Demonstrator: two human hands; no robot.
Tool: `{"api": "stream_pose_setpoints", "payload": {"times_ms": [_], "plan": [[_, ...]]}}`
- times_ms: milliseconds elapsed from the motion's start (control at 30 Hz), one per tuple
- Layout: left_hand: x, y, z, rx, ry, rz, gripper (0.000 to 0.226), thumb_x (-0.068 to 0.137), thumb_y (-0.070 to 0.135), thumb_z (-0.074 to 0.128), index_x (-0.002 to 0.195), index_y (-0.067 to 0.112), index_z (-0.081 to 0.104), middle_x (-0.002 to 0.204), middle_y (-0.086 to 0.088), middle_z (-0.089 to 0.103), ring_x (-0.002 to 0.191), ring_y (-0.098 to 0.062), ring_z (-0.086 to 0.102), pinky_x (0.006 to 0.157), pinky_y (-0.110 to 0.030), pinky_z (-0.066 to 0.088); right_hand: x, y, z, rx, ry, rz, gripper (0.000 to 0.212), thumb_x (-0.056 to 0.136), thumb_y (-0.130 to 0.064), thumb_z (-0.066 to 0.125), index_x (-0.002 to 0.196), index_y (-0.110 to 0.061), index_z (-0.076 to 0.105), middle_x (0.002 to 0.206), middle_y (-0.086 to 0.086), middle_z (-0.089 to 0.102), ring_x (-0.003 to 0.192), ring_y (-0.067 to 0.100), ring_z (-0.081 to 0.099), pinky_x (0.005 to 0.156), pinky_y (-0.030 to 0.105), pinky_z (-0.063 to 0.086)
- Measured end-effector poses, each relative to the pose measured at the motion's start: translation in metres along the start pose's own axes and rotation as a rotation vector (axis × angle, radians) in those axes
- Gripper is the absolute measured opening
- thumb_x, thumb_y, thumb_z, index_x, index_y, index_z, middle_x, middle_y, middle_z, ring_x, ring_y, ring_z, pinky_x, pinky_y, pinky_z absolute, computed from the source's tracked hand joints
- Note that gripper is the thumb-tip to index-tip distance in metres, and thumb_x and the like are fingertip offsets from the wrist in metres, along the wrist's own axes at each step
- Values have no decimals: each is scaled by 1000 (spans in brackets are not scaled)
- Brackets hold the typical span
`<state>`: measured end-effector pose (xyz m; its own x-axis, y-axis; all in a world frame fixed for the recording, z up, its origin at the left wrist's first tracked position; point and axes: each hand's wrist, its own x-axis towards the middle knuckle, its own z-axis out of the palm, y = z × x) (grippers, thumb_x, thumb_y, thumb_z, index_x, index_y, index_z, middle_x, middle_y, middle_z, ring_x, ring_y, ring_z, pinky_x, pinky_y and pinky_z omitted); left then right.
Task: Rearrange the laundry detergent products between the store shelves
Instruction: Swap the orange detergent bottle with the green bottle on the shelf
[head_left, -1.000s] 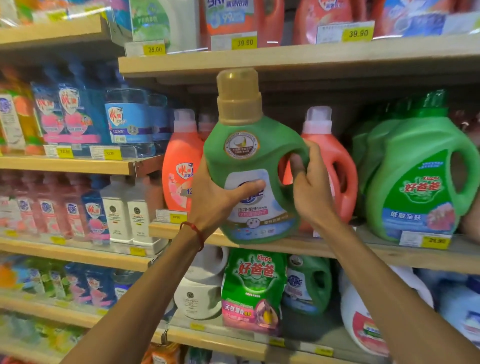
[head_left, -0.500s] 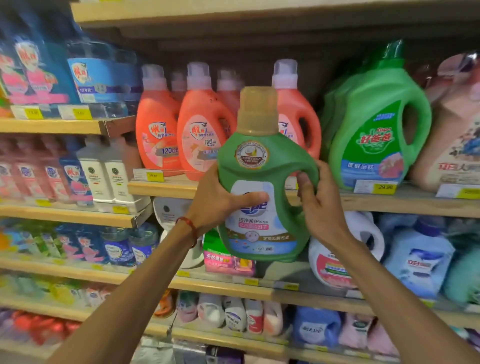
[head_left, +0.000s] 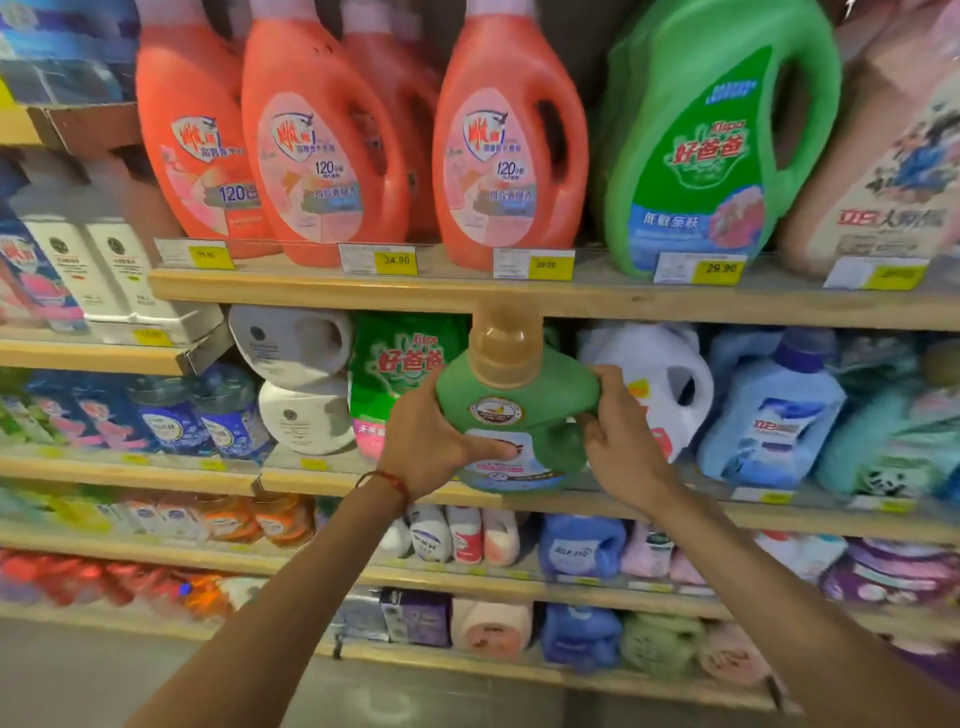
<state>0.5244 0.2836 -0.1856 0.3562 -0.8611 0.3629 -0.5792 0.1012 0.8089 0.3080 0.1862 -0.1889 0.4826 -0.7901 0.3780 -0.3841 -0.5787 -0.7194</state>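
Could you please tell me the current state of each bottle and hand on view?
Green bottle: capped, upright, held by both hands at the lower shelf.
Left hand: closed on its body.
Right hand: closed on its handle.
Orange bottles: capped, upright, shelved.
Big green jug: upright, shelved.

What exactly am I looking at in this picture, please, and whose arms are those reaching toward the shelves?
No machine here: a person wears a camera on the head, so you see their own two bare arms from above. The left hand, with a red string at the wrist, and the right hand both grip a green detergent bottle with a tan cap. The bottle is at a wooden store shelf, in a gap between a green refill pouch and a white jug. The shelf above carries orange detergent bottles and a big green jug, with yellow price tags along its edge.
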Motion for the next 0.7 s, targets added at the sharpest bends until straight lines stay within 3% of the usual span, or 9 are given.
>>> {"api": "stream_pose_setpoints", "payload": {"times_ms": [33, 167, 367, 567, 700], "plan": [[3, -7, 7, 0, 5, -12, 94, 37, 60, 94, 119, 28, 60, 105, 14, 75, 96, -6, 72, 84, -39, 61, 2, 6, 3, -16, -5, 16, 41, 91, 9, 45, 118, -21, 39, 106, 8, 57, 93, 23, 55, 71, 34, 42], [28, -32, 27, -6, 4, -17, 96, 34, 65, 90, 118, 37, 52, 103, 18, 71, 96, -8, 68, 85, -37, 59, 16, 27, 17, -58, 40, 71, 42, 82, 3, 42, 121, -13, 43, 104, 10, 59, 89, 24, 56, 69, 34, 40], [65, -75, 46, 77, -50, -37, 114, 32, 73, 87, 128, 23, 54, 111, 5, 72, 100, -19, 68, 84, -44, 59, 41, 53, 44, -89, 96, 161, 44, 83, 7, 44, 125, -5, 47, 107, 15, 61, 92, 29, 58, 70, 32, 38], [87, -112, 59, 47, -82, -90, 109, 34, 57, 98, 126, 21, 53, 108, 4, 72, 95, -18, 68, 82, -43, 61, 58, 74, 69, -175, 130, 201, 50, 83, 17, 46, 128, -3, 50, 111, 19, 64, 93, 28, 57, 73, 29, 38], [95, -130, 69, 14, -97, -121, 100, 35, 49, 101, 120, 27, 53, 106, 6, 72, 95, -18, 69, 82, -42, 61, 68, 89, 80, -194, 125, 241, 51, 82, 18, 46, 129, -2, 52, 112, 23, 66, 97, 35, 62, 75, 41, 49]]}}
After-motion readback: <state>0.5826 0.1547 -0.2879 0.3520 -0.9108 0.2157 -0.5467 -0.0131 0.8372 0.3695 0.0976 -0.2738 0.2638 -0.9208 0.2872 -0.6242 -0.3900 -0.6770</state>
